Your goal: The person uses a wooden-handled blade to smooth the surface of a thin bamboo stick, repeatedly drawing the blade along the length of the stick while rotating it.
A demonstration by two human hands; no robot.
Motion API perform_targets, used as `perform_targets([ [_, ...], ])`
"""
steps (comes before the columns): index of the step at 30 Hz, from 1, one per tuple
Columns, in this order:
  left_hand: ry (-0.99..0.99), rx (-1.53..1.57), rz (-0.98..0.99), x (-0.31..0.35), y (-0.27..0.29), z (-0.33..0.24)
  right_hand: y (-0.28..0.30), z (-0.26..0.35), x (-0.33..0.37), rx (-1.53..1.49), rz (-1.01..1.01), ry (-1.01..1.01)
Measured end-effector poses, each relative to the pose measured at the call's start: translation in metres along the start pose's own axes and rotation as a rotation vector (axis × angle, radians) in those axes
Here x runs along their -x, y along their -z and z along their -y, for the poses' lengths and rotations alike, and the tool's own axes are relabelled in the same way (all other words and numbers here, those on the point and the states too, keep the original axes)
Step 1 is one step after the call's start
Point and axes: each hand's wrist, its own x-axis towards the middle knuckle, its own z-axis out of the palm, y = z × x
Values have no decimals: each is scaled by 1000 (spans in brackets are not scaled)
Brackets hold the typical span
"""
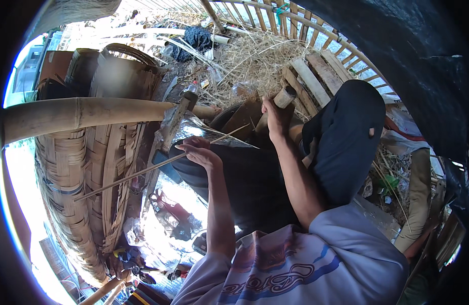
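Note:
My left hand [198, 152] is closed around a long, thin bamboo strip [135, 175], above my left knee. The strip slants from the woven bamboo at the lower left up to a pointed end right of the hand. My right hand [276, 119] has its fingers curled round a thick, round wooden piece like a handle [285, 96], whose blunt, dark-centred end sticks out above the fist. Beyond the fist, the far end of that piece is lost among dark brown shapes in front of my lap. The strip's pointed tip lies left of my right hand, apart from it.
A thick bamboo pole [87, 116] crosses the left side, over tall rolls of woven bamboo [66, 168]. Straw [260, 58] and scraps litter the ground ahead, beside wooden slats [311, 79] and a bamboo fence [295, 20]. A dark sheet [397, 56] hangs at the right.

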Motion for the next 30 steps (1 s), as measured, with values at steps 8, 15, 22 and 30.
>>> perform_targets([
  [8, -3, 423, 66, -4, -2, 9, 4, -5, -8, 69, 13, 10],
  [15, 2, 266, 43, 6, -3, 13, 12, -25, -7, -21, 61, -1],
  [22, 52, 283, -9, 17, -5, -1, 15, -55, -3, 189, 167, 110],
  [30, 35, 252, -81, 55, -1, 10, -1, -43, -3, -18, 221, 70],
])
